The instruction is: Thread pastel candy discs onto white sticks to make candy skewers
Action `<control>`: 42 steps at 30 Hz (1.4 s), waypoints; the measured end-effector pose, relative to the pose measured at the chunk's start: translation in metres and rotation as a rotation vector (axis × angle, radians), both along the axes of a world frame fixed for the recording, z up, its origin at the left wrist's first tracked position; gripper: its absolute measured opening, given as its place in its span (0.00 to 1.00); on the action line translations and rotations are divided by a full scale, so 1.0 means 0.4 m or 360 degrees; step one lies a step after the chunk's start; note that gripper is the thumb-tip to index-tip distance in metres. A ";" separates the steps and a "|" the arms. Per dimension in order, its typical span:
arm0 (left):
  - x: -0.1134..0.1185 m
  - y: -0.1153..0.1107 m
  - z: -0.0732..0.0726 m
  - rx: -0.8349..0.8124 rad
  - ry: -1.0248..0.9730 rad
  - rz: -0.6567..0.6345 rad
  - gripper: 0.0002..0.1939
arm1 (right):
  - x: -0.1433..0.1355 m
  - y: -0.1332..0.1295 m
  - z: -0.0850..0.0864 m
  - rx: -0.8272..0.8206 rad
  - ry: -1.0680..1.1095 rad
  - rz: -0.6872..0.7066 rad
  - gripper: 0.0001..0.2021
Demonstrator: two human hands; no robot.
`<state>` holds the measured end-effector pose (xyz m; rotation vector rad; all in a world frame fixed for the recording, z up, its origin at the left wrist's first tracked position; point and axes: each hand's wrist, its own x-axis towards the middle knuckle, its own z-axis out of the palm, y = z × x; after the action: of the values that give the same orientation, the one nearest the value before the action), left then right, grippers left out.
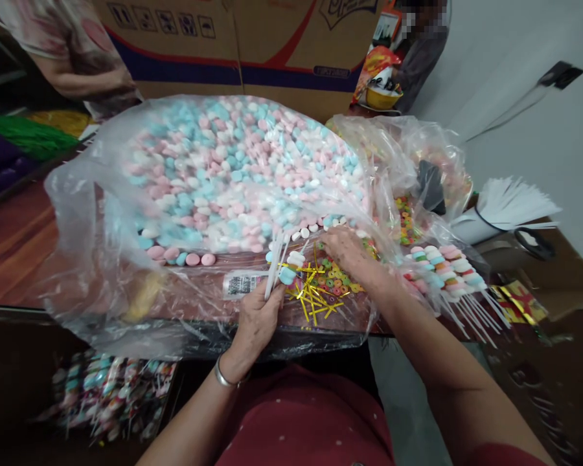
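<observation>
White sticks, light and likely stiff, stand pinched low in the left hand. Beyond, the right hand, whose grip I cannot tell, curls at the near edge of heaped marshmallows, probably soft, best held lightly by their sides.

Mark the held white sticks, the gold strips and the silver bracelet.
White sticks [273, 268]: head view, middle of the bundle.
Gold strips [313, 294]: head view, pile's middle.
Silver bracelet [219, 372]: head view, band's outer face.
</observation>
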<state>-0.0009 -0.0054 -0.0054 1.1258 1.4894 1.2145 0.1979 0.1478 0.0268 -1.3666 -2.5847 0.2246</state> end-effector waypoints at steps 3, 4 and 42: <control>-0.001 0.000 -0.002 -0.0013 -0.0010 0.0000 0.15 | 0.000 0.004 -0.002 0.0003 -0.0096 -0.0071 0.11; -0.001 0.000 -0.001 -0.0009 -0.0007 -0.0003 0.15 | 0.003 0.006 0.000 0.0001 -0.0073 -0.0086 0.11; 0.000 0.009 0.009 -0.0009 0.0221 -0.0131 0.17 | -0.033 -0.062 0.035 -0.1170 0.1806 -0.0283 0.11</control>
<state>-0.0007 -0.0019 -0.0016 1.2770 1.5326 1.0944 0.1846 0.1228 0.0406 -1.0862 -1.4285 1.5033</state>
